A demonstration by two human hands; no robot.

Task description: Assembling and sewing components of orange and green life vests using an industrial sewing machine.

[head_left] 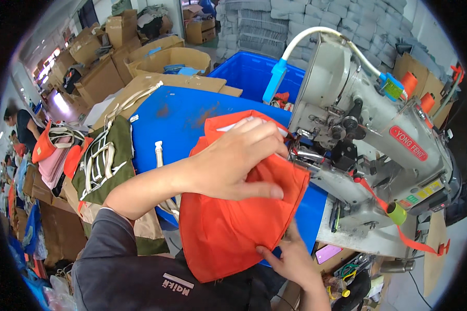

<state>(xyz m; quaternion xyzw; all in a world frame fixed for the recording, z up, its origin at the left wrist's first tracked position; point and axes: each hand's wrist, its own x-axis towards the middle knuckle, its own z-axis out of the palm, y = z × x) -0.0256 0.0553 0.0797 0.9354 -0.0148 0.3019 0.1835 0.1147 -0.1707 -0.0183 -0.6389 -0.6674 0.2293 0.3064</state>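
An orange-red fabric piece hangs over the blue table top, its upper part at the needle area of a grey sewing machine. My left hand lies over the upper part of the fabric, fingers bent toward the needle and pressed on the cloth, thumb reaching right. A white strip shows behind those fingers. Lower right, my right hand pinches the fabric's edge, its fingers partly hidden underneath.
Olive bags with cream straps lie left, beside pink and orange pieces. A blue bin, cardboard boxes and stacked grey bundles stand behind. Orange thread cones top the machine. Another person stands at far left.
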